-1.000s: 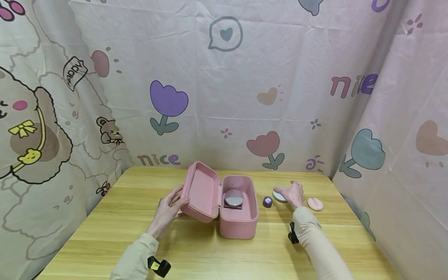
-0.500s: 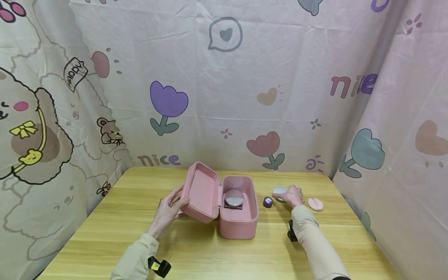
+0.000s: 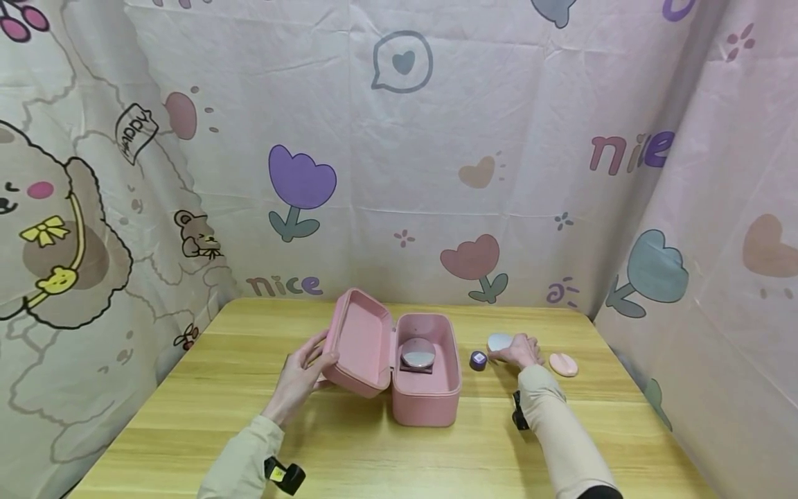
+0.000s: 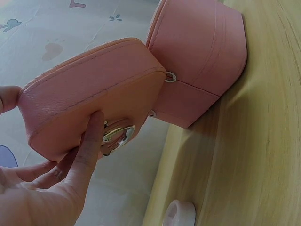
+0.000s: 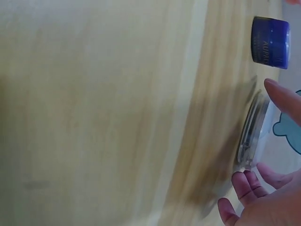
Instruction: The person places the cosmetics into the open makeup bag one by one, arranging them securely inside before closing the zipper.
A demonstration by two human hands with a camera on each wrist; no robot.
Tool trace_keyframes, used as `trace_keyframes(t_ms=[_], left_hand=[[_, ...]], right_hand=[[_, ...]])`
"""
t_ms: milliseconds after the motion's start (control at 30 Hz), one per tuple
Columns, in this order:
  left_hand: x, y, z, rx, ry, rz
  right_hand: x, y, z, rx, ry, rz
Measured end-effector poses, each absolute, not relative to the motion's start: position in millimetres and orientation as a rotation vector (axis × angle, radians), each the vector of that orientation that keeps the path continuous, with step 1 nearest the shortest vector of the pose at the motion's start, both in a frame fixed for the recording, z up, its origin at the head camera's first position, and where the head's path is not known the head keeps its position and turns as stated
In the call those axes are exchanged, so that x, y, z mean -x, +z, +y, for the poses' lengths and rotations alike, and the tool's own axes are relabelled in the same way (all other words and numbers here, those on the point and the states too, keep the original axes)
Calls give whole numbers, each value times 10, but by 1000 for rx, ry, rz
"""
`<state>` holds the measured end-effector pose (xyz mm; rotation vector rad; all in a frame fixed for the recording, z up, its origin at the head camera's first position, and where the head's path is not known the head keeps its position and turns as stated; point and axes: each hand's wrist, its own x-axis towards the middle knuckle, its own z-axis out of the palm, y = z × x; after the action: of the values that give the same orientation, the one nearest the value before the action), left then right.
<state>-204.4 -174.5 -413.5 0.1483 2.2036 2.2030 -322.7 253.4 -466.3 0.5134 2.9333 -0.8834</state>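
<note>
On the table stands an open pink cosmetic case (image 3: 426, 407) with its lid (image 3: 360, 339) swung out to the left. My left hand (image 3: 298, 381) holds the lid by its outer end, and in the left wrist view the fingers (image 4: 89, 146) lie along its outside near a metal handle (image 4: 120, 136). Inside the case, a round compact with a shiny top (image 3: 418, 352) rests on a dark flat item (image 3: 415, 369). My right hand (image 3: 524, 351) pinches a second round compact (image 3: 499, 341) between thumb and curled fingers, low over the table; whether it touches the table I cannot tell.
A small dark blue jar (image 3: 478, 360) stands between the case and my right hand. To the right of that hand lies a pink powder puff (image 3: 564, 364). A pale pink round thing (image 4: 180, 214) shows in the left wrist view. Printed curtains (image 3: 399, 159) hang behind the table.
My right hand has come down around the compact, its fingers drawing in and its thumb sliding toward the near edge. The left hand and the lid stay as they were.
</note>
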Motion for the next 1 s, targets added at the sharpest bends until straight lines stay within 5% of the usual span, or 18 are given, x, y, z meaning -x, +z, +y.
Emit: trace_keyframes(t_ms=[1000], left_hand=[[2060, -4145, -1741, -138, 2197, 2223]], right_hand=[[3245, -4697, 2604, -342, -1088, 3056]])
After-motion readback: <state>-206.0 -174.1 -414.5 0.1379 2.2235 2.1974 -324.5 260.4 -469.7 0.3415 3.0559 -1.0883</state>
